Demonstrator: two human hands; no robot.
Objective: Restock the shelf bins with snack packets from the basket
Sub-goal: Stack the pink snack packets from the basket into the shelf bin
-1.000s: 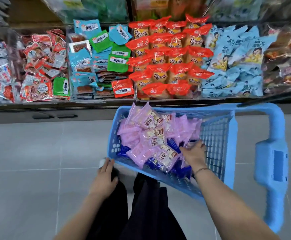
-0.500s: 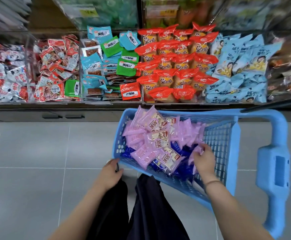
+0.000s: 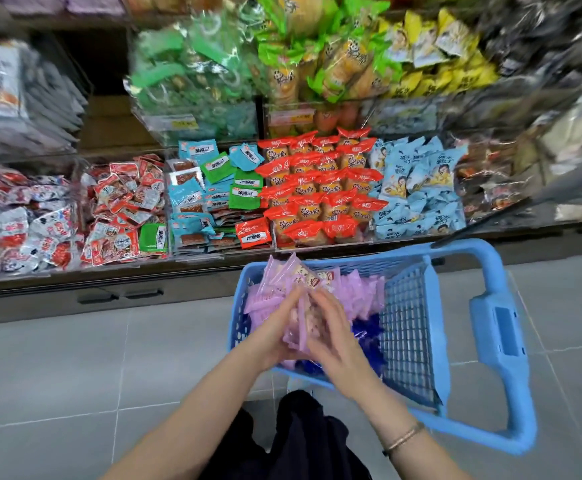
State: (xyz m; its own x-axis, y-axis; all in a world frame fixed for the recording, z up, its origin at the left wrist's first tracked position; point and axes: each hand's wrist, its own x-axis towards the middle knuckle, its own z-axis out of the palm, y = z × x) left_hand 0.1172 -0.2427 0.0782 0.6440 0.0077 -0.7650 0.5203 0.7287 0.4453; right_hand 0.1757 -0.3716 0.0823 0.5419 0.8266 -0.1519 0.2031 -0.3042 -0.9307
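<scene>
Shop, shelf bins (image 3: 213, 251) of snack packets (image 3: 320, 188)

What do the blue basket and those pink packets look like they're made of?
The blue basket looks like moulded plastic, fairly matte: uniform colour, stiff lattice walls. The pink packets seem to be thin translucent plastic film: creased, with contents faintly showing through.

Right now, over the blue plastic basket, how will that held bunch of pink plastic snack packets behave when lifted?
Probably light: the pink plastic snack packets look small and thin. Likely slippery and loose: glossy film, several separate packets squeezed between left hand and right hand, so some may slide out.
</scene>
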